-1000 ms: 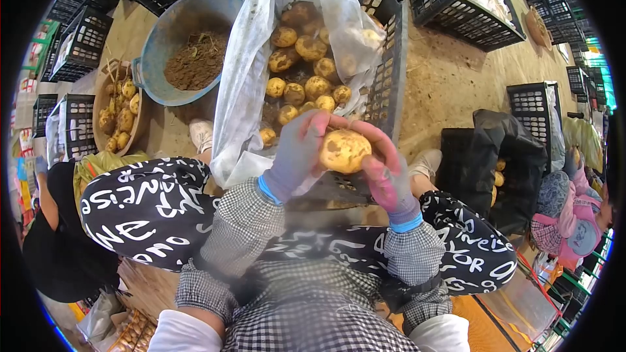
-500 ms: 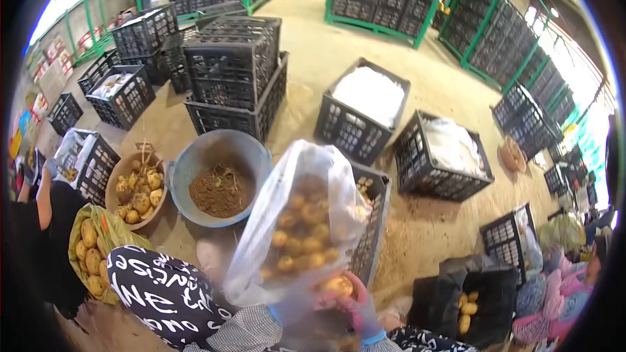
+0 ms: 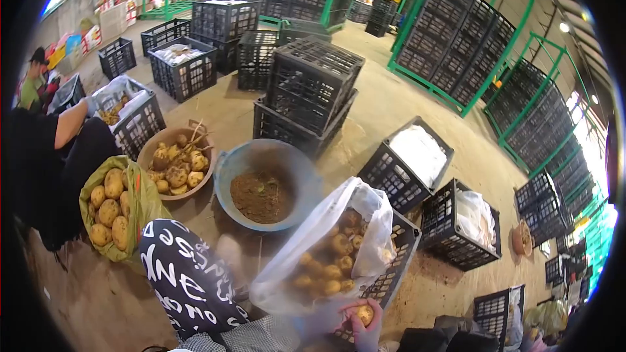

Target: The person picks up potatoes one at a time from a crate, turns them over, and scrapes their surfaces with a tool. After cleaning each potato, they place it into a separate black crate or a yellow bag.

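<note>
My right hand (image 3: 370, 335), low in the middle, has its fingers wrapped round a small potato (image 3: 364, 315). Close on its left is my left hand (image 3: 318, 321), smeared by motion; how its fingers are set is hidden. Just above both hands, a clear plastic bag (image 3: 287, 257) with several potatoes (image 3: 331, 272) in it lines a black crate (image 3: 405, 257). To the left stands a blue tub (image 3: 297, 163) with soil and bits of plant in the bottom.
A brown basin (image 3: 207, 156) of potatoes and a green sack (image 3: 147, 202) of larger ones stand at left, near a seated person (image 3: 39, 156). Stacked black crates (image 3: 313, 85) rise behind the tub. Lined crates (image 3: 407, 166) stand to the right.
My view has turned, so the tub, crates and bag sit further right. The potato in my right hand is still held, with the hands now lower beside the bag.
</note>
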